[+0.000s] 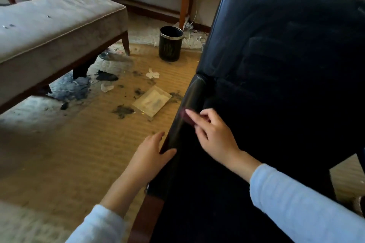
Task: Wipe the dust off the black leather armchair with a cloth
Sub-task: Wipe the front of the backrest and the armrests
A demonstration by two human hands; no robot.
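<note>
While the right hand (215,136) pinches a dark red cloth (186,116) against the smooth armrest (194,92) of the black leather armchair (276,55), the left hand (152,154) rests nearer the body, fingers straight along the armrest's outer side. Left of the cloth a flat clear packet (152,101) lies on the ribbed, dust-smeared carpet (79,144); farther off stand a round black bin (171,46) with a silvery rim, its inside too dark to read, and a grey padded bench (49,25)
</note>
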